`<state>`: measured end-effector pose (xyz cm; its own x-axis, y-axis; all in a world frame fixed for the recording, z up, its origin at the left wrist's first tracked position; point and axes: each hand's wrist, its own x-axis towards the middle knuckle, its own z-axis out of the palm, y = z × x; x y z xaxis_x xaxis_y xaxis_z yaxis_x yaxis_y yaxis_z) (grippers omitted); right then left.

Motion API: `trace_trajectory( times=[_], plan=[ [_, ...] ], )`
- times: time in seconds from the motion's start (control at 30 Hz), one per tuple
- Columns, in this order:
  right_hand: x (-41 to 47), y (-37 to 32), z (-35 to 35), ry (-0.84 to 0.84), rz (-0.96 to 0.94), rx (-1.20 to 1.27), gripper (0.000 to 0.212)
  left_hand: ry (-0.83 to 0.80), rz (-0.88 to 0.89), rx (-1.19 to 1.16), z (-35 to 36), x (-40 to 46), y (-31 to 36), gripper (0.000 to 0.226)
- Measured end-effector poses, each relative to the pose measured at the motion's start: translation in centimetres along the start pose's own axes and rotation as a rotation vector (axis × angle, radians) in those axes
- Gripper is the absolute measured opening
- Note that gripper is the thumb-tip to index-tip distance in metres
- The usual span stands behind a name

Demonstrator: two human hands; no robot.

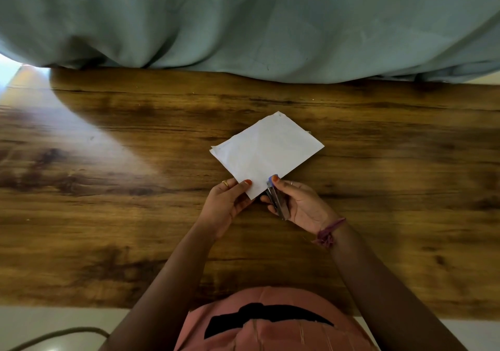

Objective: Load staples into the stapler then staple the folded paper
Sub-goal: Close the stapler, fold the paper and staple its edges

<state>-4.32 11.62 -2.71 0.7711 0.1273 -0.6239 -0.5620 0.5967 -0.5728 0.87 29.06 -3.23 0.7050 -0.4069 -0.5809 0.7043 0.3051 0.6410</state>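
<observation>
A folded white paper is held above the wooden table, turned like a diamond. My left hand pinches its near corner, thumb on top and fingers underneath. My right hand grips a small blue and metal stapler, thumb pressing on its blue top. The stapler's jaws sit over the paper's near right edge, close to the corner that my left hand holds. The lower jaw is hidden under the paper.
A pale green curtain hangs along the table's far edge. Bright light falls across the left part of the table. A cable lies on the light floor at the lower left.
</observation>
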Motion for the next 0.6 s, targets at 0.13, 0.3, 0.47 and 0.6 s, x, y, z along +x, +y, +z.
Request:
trace_trajectory(
  times=[0.13, 0.3, 0.47, 0.6],
  plan=[
    [0.08, 0.04, 0.08, 0.021, -0.002, -0.019, 0.027, -0.009, 0.009, 0.056, -0.25, -0.01, 0.04, 0.013],
    [-0.17, -0.06, -0.15, -0.003, 0.012, -0.005, 0.031, -0.023, 0.004, 0.049, -0.43, -0.04, 0.00, 0.013],
    [-0.24, -0.09, -0.16, -0.003, 0.017, -0.008, 0.037, -0.017, 0.004, 0.054, -0.50, 0.00, 0.02, 0.012],
    [-0.04, 0.05, -0.22, 0.001, 0.018, -0.015, 0.042, 0.005, -0.016, 0.053, -0.54, 0.12, -0.02, 0.010]
  ],
)
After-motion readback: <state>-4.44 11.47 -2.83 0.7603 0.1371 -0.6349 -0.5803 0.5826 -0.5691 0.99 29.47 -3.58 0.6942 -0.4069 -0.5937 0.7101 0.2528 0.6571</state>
